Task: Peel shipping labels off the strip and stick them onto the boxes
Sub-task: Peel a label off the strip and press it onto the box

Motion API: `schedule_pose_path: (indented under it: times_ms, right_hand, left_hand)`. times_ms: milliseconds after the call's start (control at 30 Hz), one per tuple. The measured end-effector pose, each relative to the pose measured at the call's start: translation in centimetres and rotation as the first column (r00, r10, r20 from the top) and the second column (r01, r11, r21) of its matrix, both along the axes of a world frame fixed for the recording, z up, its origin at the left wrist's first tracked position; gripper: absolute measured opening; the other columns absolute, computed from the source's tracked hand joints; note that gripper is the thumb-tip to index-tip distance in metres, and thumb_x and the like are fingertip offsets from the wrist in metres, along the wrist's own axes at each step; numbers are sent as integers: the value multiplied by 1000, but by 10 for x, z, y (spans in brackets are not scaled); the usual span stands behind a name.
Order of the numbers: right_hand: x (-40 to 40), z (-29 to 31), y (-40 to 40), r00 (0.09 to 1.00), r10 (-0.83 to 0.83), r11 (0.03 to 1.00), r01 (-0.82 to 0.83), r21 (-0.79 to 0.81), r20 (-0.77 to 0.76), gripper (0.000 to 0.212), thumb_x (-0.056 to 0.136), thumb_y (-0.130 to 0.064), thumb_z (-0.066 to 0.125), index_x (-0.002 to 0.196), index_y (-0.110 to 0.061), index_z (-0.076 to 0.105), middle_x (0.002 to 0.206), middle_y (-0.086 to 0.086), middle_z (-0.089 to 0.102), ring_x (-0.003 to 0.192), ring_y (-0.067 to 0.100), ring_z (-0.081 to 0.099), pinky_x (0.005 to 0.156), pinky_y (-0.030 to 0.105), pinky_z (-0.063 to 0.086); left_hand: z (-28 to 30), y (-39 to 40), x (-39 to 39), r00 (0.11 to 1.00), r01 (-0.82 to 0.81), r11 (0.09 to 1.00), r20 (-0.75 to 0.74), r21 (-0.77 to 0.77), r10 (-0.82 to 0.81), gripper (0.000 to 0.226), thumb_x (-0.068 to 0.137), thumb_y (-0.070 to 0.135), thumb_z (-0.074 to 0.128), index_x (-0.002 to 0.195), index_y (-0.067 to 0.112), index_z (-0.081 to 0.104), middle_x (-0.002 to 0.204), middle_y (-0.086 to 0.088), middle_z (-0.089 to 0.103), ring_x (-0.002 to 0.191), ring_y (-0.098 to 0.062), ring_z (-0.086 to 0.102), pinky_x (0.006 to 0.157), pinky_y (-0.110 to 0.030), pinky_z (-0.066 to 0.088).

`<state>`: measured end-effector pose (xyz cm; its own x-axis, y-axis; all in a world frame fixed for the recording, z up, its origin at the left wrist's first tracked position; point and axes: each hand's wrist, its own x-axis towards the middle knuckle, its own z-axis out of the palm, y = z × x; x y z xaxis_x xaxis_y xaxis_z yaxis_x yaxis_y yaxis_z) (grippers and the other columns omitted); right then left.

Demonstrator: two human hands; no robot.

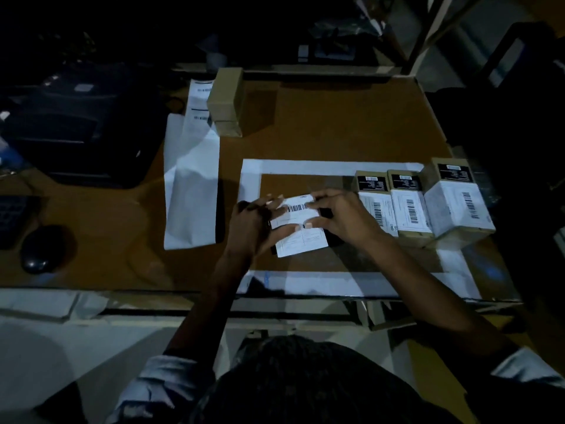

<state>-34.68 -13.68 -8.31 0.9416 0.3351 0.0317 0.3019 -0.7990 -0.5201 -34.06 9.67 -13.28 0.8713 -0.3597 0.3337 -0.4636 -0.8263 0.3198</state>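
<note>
A white shipping label [301,231] with a barcode lies over a small box that is mostly hidden beneath it, inside the white taped rectangle [330,166] on the brown table. My left hand [250,224] holds the label's left edge, and its fingertips press on the label. My right hand [342,218] presses the label's right side with fingers and thumb. Three labelled boxes [409,206] stand in a row right beside my right hand. The label strip [191,179] trails down the table to the left.
A plain cardboard box [226,102] stands at the back on the strip's far end. A black printer [76,127], a keyboard [12,218] and a mouse [39,249] sit at the left. The table's near edge [153,290] runs below my forearms.
</note>
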Motion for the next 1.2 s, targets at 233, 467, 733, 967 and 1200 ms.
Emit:
schedule_pose_path:
  times_ms: [233,467,733,967,1200]
  right_hand:
    - [2,0,-6,997,60,997,-58,-42,45,56,78,-37,83,126,-12,69,136,7,61,123,23,55,102,40,49]
    - [5,0,-6,994,86,994,-82,-74,60,54,81,-39,79,126,-12,68,136,9,60,124,25,53,101,43,49]
    - [27,17,2,997,60,998,-61,-9,-57,45,85,-35,76,125,-14,69,135,10,63,120,26,61,100,43,50]
    - [49,26,12,988,14,999,-20,-39,-157,28,93,-30,70,119,-20,74,119,3,73,100,20,66,82,38,55]
    - [65,34,15,973,35,989,-66,-131,-229,26,94,-30,68,118,-22,73,114,6,72,99,22,64,81,42,55]
  left_hand:
    - [-1,-4,-1,998,-16,993,55,117,10,76,90,79,34,117,20,74,131,-3,67,117,-19,66,92,-41,52]
    - [-3,0,3,999,17,989,33,148,-23,60,91,72,47,118,25,71,123,-2,70,88,-20,71,80,-33,54]
    - [31,7,31,991,106,993,-74,-51,-109,65,88,72,47,83,15,77,70,-1,72,52,-10,60,49,-21,42]
    - [43,8,54,947,8,994,-319,-108,-42,59,80,72,59,112,25,76,89,5,78,57,-1,66,58,-31,59]
    - [48,12,71,968,136,991,-209,-15,-136,55,79,75,55,100,31,80,85,5,78,64,-7,66,57,-36,53]
